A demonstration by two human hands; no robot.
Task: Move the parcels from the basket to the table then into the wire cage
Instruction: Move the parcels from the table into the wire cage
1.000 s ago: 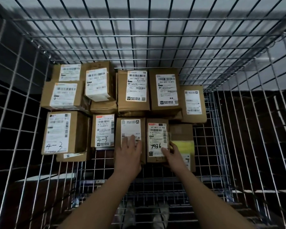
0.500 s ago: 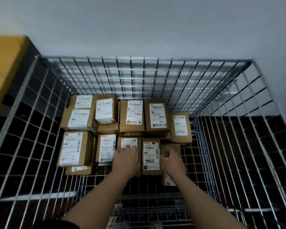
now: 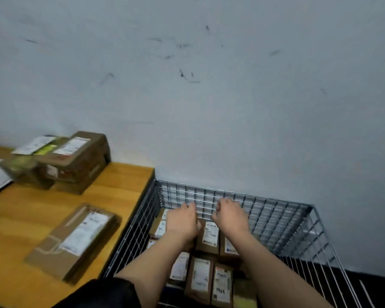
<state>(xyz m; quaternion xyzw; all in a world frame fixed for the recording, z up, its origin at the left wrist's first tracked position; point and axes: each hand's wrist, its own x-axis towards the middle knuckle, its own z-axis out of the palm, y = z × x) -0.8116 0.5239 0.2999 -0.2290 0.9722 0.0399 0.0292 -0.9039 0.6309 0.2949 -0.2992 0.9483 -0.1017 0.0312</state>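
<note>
Well, both hands hung over the wire cage (image 3: 276, 221), holding nothing. The left hand (image 3: 182, 221) lay flat, fingers loosely straight; the right hand (image 3: 229, 215) had its fingers curled under, thumb tucked toward the palm. Below them the labelled parcels (image 3: 208, 236) packed the cage's left side, several hidden under the forearms, labels too blurred to read. On the table (image 3: 111, 190), a long parcel (image 3: 73, 243) lay near the right edge, and a smeared stack (image 3: 65, 161) sat at the far edge.
</note>
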